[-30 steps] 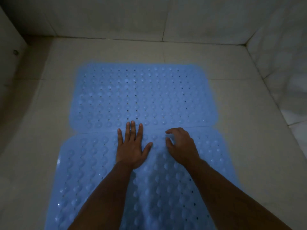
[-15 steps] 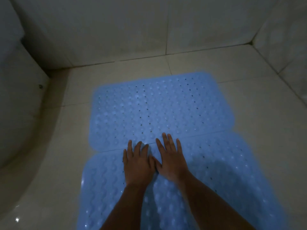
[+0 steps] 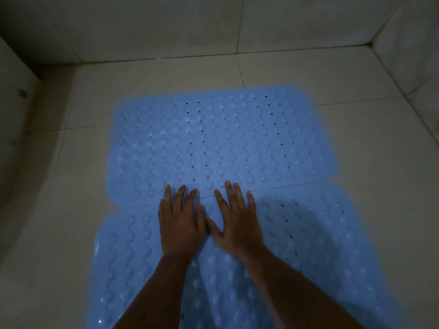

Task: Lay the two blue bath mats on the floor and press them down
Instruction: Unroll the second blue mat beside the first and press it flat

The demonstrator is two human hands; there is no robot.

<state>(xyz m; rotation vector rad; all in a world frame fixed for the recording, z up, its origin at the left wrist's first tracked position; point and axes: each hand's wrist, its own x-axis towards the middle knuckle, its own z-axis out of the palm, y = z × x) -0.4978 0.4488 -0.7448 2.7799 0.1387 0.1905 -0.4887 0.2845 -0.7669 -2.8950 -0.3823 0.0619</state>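
Both grips, left hand (image 3: pixel 181 224) and right hand (image 3: pixel 237 225), flat, fingers spread, pressing seam between far blue dimpled rubber bath mat (image 3: pixel 223 143) and near blue dimpled rubber bath mat (image 3: pixel 308 245).

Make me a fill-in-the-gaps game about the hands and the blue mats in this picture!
1. Both mats are the colour ____.
2. The left hand and the right hand lie flat with their fingers ____, not curled.
3. The fingertips reach over the seam from the near mat onto the ____ mat.
4. The mats lie on the tiled ____.

Missing words: blue; straight; far; floor
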